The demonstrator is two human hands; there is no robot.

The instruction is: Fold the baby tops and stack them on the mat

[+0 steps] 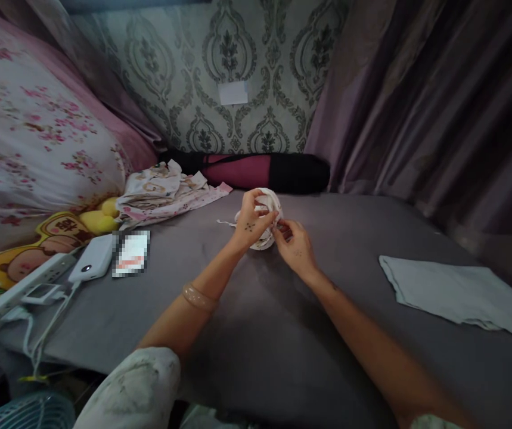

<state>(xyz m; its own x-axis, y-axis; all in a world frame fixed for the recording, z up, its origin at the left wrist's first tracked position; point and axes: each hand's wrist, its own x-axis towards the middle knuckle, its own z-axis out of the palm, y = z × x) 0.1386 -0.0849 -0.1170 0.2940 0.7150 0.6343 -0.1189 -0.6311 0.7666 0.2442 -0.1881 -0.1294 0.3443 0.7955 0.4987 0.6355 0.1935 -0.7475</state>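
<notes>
A small bundle of whitish fabric is held up over the middle of the grey surface, with a thin white string sticking out on its left. My left hand grips it from the left, fingers curled at its upper part. From the right, the fingertips of my right hand pinch the fabric's right edge, close to my left fingertips. What lies between the fingertips is too small to make out.
Folded pale cloth lies at the right. Patterned clothes are piled at the back left, near a yellow plush. A power strip, white power bank and cables occupy the left. A maroon-black roll lies along the wall.
</notes>
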